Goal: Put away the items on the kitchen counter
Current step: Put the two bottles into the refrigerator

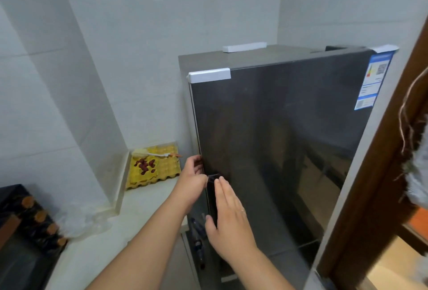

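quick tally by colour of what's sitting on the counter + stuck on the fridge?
Yellow: 1, the yellow egg tray by the wall, with dark red pieces on it
Black: 1, the black countertop oven with orange knobs
Clear: 1, the crumpled clear plastic wrap
White: 3, the white foam corner guards on the dark grey fridge
Blue: 1, the blue energy label
Total: 7

We reach forward with both bare forearms. Our left hand (193, 175) curls its fingers inward (tips hidden from us), while our right hand (228, 216) lies flat and open, fingers together pointing up, thumb spread left.
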`<state>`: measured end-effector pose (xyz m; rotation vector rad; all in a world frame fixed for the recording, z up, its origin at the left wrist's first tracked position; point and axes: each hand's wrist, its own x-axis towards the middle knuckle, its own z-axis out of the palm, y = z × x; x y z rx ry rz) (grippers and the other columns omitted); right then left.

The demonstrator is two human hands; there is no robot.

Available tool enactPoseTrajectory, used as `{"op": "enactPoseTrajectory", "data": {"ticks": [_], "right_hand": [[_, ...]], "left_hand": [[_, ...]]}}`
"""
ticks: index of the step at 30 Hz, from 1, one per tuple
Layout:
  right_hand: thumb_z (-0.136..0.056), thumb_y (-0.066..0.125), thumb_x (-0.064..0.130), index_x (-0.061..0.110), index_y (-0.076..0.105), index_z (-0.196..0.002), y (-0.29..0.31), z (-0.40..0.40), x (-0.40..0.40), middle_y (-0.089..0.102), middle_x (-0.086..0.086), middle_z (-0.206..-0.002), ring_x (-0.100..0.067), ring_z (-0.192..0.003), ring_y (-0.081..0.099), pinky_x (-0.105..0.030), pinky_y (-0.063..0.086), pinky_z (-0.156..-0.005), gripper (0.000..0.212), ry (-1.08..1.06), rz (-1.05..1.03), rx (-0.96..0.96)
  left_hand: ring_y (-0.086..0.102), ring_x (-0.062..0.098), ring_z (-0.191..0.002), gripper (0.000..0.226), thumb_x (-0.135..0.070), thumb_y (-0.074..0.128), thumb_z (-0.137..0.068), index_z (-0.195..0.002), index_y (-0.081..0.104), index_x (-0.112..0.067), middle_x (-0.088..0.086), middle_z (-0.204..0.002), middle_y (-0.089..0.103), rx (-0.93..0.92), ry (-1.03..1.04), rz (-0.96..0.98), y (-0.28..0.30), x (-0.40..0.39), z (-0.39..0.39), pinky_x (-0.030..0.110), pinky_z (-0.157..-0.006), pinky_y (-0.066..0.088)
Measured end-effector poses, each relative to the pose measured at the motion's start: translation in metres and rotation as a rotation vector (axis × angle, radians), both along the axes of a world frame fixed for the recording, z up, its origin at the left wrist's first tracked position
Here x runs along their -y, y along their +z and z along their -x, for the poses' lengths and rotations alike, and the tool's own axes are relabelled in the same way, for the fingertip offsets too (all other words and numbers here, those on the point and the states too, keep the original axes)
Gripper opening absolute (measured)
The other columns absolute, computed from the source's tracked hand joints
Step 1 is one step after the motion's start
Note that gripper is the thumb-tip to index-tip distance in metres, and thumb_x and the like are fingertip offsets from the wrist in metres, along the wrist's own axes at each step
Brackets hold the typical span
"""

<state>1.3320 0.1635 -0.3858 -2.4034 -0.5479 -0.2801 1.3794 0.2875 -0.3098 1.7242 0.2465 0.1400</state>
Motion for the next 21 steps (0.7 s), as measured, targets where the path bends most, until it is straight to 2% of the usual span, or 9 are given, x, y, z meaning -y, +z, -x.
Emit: {"op": "enactPoseTrajectory", "data": {"ticks": [2,6,9,11,14,18,21], "right_hand": [[-0.096,0.05,0.032,0.027,-0.009,-0.161,-0.001,0.005,0.0,-0.016,0.014,-0.167,-0.004,-0.154,-0.008,-0.031,0.008,-0.126,0.087,-0.012,0.007,0.011],[-0.094,0.053,0.033,0.025,-0.007,-0.161,-0.006,0.029,0.0,-0.018,0.013,-0.166,-0.007,-0.154,-0.008,-0.031,0.016,-0.123,0.091,-0.091,-0.019,0.01],[-0.093,0.054,0.035,0.025,-0.018,-0.158,-0.013,0.061,0.007,-0.037,0.015,-0.16,-0.007,-0.152,-0.021,-0.026,0.006,-0.122,0.097,-0.124,-0.002,-0.014],[-0.095,0.054,0.034,0.026,-0.021,-0.157,-0.016,0.087,0.016,-0.042,0.017,-0.156,-0.004,-0.149,-0.026,-0.023,-0.002,-0.119,0.099,-0.173,0.003,-0.021],[-0.095,0.056,0.033,0.03,-0.024,-0.156,-0.018,0.126,0.035,-0.04,0.021,-0.157,0.003,-0.147,-0.026,-0.021,-0.005,-0.118,0.101,-0.253,-0.039,-0.041],[-0.093,0.063,0.031,0.034,-0.025,-0.155,-0.023,0.171,0.07,-0.029,0.022,-0.161,0.004,-0.149,-0.016,-0.021,0.001,-0.119,0.108,-0.399,-0.144,-0.076],[-0.092,0.067,0.025,0.037,-0.02,-0.156,-0.023,0.196,0.104,-0.017,0.021,-0.165,0.002,-0.151,-0.006,-0.023,0.005,-0.12,0.109,-0.491,-0.246,-0.084]], "left_hand": [[0.051,0.009,-0.122,0.069,0.023,0.045,-0.08,-0.135,0.043,-0.02,-0.006,-0.124,0.056,0.016,-0.023,0.0,-0.001,-0.003,0.003,0.036,-0.111,0.044],[0.052,0.012,-0.129,0.074,0.027,0.038,-0.074,-0.13,0.05,-0.02,-0.002,-0.128,0.06,0.041,-0.06,0.009,-0.009,0.001,0.032,0.028,-0.11,0.043],[0.045,0.004,-0.133,0.086,0.026,0.039,-0.071,-0.132,0.049,-0.033,-0.012,-0.136,0.054,0.073,-0.146,0.077,-0.022,0.013,0.074,0.03,-0.115,0.036],[0.043,0.0,-0.133,0.087,0.025,0.039,-0.074,-0.14,0.047,-0.031,-0.014,-0.14,0.051,0.07,-0.222,0.112,-0.027,0.02,0.101,0.026,-0.112,0.036],[0.054,0.001,-0.128,0.074,0.027,0.037,-0.08,-0.135,0.053,-0.02,-0.008,-0.136,0.059,0.125,-0.31,0.179,-0.031,0.029,0.134,0.02,-0.107,0.041],[0.065,0.017,-0.122,0.039,0.022,0.038,-0.09,-0.109,0.056,-0.006,0.009,-0.125,0.07,0.126,-0.393,0.31,-0.034,0.057,0.167,0.036,-0.109,0.048],[0.065,0.019,-0.122,0.028,0.02,0.039,-0.091,-0.092,0.054,-0.004,0.007,-0.122,0.072,0.128,-0.514,0.292,-0.033,0.091,0.19,0.036,-0.107,0.049]]}}
